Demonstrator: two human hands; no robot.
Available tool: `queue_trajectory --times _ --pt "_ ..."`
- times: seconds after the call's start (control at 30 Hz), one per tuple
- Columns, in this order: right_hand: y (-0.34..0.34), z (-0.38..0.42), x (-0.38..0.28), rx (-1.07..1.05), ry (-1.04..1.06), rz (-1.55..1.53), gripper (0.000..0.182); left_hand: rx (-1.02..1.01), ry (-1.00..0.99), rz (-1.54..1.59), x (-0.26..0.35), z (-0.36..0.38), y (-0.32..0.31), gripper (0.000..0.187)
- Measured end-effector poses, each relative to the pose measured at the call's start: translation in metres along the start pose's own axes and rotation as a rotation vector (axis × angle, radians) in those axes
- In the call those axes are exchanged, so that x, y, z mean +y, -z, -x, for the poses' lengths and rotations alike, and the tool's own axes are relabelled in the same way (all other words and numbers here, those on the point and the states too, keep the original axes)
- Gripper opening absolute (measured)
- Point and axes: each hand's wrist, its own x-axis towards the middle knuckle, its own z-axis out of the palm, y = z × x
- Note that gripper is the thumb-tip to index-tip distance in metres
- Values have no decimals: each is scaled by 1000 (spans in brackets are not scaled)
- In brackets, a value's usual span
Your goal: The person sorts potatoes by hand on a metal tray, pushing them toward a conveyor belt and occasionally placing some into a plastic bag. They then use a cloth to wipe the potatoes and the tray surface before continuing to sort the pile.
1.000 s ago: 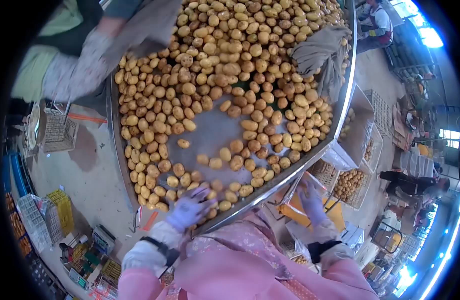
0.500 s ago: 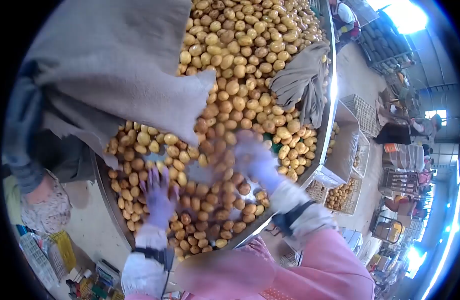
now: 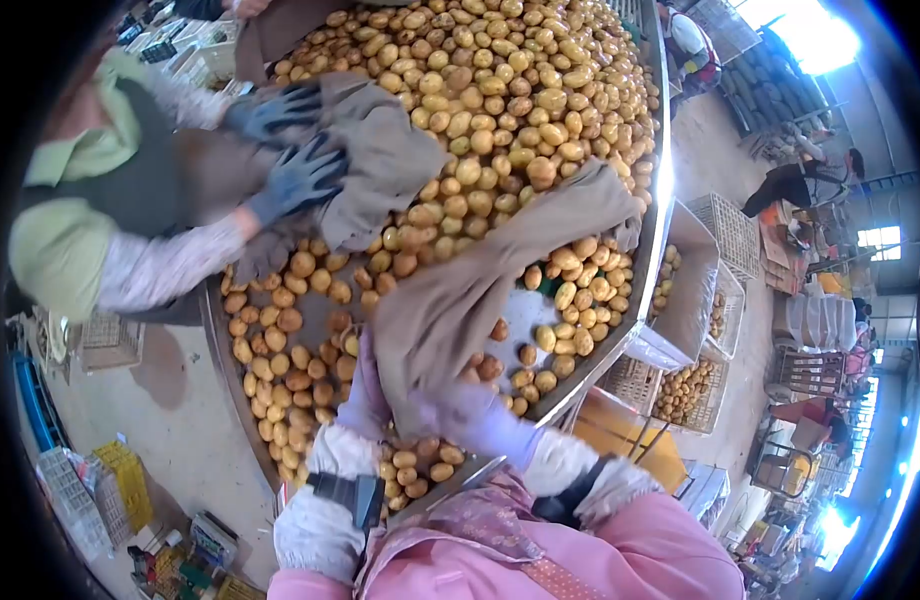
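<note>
A long grey-brown cloth (image 3: 450,290) stretches from the far right of the sorting table down to my hands. My left hand (image 3: 367,395), in a purple glove, holds its near left edge; most of the fingers are hidden by the fabric. On the near end of the same cloth, my right hand (image 3: 480,418) is gloved too and closed on it, though blurred. Around and under the cloth lie many round, yellow-brown potatoes (image 3: 285,345). Bare metal tabletop (image 3: 530,315) shows beside the cloth.
At left, a co-worker's blue-gloved hands (image 3: 295,175) press on another grey cloth (image 3: 380,160). The table's metal rim (image 3: 652,290) runs along the right. Beyond it stand crates with potatoes (image 3: 685,390) and a lined bin (image 3: 685,285). More people work farther back.
My hands have left the potatoes, drawn closer to me and taken hold of the cloth, which is now stretched toward me. The left cloth has been pulled back, exposing the co-worker.
</note>
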Motion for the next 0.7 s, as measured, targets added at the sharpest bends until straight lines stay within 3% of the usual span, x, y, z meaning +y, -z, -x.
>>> queue_trajectory --times 0.03,0.1,0.13,0.17,0.23,0.27,0.3,0.37,0.47,0.5,0.57,0.63,0.67,0.7 --pt "-23 26 2 -152 -63 63 36 -21 78 42 -4 8 -1 56" --pt "-46 68 9 -55 136 20 28 -65 230 118 -13 25 4 57" --pt "-41 80 18 -75 -96 -119 31 -17 21 -348 -21 40 21 55" --pt "-31 93 30 -95 -332 -257 37 -10 23 -352 -30 57 37 55" --pt "-8 97 89 234 -277 -1161 49 160 -49 -624 -38 99 63 55" --pt "4 82 101 396 -449 -1209 52 224 -357 -654 -73 106 97 46" --pt "16 62 108 560 -621 -1245 60 233 -357 -659 -56 125 85 46" --pt "29 13 103 486 -674 -1363 68 38 -792 -585 14 167 40 48" --pt "22 -53 114 449 -754 -1218 54 27 -770 -352 40 196 49 60" --pt "19 -68 131 390 -637 -912 36 39 -778 -351 47 199 56 60" --pt "21 -87 160 277 -395 -305 14 86 -813 -210 58 205 72 87" --pt "43 -113 167 -171 -183 810 10 -2 -837 33 74 225 87 94" --pt "59 -115 174 210 -64 644 11 6 -841 34 86 236 84 94" --pt "73 -117 178 579 58 458 14 152 -908 -33 102 243 78 94"
